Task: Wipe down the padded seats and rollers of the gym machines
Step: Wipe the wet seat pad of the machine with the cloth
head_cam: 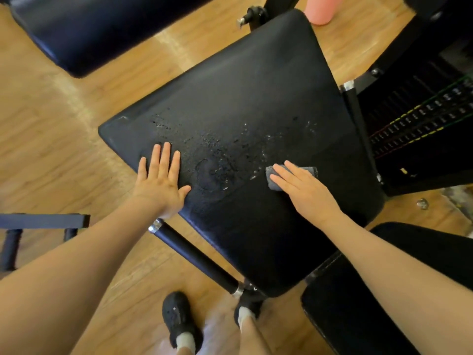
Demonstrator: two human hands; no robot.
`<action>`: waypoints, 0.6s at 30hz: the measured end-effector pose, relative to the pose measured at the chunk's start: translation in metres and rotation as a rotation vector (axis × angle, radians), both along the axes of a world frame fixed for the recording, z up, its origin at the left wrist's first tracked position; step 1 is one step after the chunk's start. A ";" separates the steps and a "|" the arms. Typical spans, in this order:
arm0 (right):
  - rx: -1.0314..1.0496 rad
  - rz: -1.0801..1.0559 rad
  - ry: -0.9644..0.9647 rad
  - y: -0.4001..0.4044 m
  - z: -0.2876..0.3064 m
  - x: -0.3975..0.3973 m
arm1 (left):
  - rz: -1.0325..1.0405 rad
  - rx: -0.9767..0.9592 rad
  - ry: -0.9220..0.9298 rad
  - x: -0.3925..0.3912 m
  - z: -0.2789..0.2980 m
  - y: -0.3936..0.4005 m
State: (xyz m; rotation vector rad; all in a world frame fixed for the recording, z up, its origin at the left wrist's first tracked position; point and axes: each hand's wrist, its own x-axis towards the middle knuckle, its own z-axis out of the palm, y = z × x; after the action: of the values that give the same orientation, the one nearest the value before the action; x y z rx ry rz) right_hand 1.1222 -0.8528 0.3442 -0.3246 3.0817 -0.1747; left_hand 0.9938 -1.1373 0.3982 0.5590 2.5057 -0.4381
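Note:
A wide black padded seat fills the middle of the view, with wet droplets and smears across its centre. My left hand lies flat on the seat's near left edge, fingers straight and spread. My right hand presses a small grey cloth flat against the pad right of the wet patch, fingers straight on top of it. Most of the cloth is hidden under the hand.
A black handle bar runs under the seat's near edge. Another dark pad lies at the top left, a black pad at the bottom right. The weight stack stands at right. A pink bottle stands on the wooden floor.

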 end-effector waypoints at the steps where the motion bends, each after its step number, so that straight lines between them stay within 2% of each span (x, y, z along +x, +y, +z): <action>1: -0.006 -0.040 -0.011 0.009 -0.001 -0.002 | 0.006 -0.007 -0.003 0.000 0.000 0.001; 7: -0.070 -0.391 -0.094 0.046 0.007 -0.019 | 0.018 0.015 0.047 0.004 -0.003 0.002; 11: -0.146 -0.598 -0.071 0.065 0.011 -0.033 | 0.013 0.038 0.109 0.010 -0.006 -0.002; 14: -0.218 -0.775 -0.037 0.078 0.012 -0.044 | 0.002 0.168 0.196 0.019 -0.011 -0.005; 18: -0.279 -0.833 0.014 0.086 0.009 -0.050 | 0.037 0.381 0.335 0.044 -0.017 -0.011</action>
State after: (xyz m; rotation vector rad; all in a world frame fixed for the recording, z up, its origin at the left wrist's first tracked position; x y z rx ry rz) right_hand 1.0726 -0.7670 0.3534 0.9673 2.9815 -0.6128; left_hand 1.0379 -1.1484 0.3810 0.6223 2.9421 -0.0344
